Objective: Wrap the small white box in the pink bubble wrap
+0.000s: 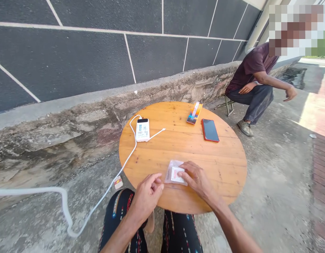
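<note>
A small clear plastic packet with a white and red item inside lies near the front of the round wooden table. My right hand rests on the packet's right side, fingers curled and pressing it down. My left hand sits just left of the packet, its fingers pinched together at the packet's lower left edge. Whether it grips the plastic I cannot make out.
Farther back on the table lie a white power bank with a white cable, a red phone and an orange package. Another person sits at the right by the dark wall. A small item lies on the concrete.
</note>
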{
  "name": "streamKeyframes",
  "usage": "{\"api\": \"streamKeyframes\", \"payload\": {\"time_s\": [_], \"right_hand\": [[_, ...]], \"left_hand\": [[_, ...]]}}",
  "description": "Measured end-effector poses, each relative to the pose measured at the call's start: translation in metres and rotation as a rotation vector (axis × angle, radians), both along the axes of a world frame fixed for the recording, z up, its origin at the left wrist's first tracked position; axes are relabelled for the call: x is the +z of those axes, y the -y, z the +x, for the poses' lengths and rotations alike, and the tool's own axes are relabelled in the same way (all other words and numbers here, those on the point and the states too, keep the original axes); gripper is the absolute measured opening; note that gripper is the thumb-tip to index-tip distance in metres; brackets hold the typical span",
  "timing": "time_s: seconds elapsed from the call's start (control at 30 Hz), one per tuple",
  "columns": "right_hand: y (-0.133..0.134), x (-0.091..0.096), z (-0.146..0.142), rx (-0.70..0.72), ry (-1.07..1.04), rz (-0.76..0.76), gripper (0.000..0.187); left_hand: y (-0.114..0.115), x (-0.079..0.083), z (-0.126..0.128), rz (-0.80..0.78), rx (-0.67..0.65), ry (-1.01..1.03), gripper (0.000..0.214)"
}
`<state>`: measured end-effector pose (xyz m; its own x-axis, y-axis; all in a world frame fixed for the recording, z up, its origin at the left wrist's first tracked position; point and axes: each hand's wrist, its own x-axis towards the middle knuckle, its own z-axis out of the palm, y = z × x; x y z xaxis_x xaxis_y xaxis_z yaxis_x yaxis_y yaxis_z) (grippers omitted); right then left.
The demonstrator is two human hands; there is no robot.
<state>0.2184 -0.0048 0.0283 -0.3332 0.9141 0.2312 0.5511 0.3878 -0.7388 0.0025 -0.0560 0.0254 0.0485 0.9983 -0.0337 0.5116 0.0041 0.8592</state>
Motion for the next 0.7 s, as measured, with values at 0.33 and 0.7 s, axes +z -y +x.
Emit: {"api": "streamKeyframes", "payload": {"time_s": [0.33,0.7], "right_hand": [[0.011,-0.006,-0.002,-0.03,-0.034,0.03,0.023],[0.002,-0.005,-0.003,-0.025,0.015,-0.008,0.024]], "left_hand": [[-0.02,-0.001,0.02,0.15,-0.112,-0.082,0.038],[-0.016,0.006,0.026,0.329,-0.133,-0.161,0.05]]}}
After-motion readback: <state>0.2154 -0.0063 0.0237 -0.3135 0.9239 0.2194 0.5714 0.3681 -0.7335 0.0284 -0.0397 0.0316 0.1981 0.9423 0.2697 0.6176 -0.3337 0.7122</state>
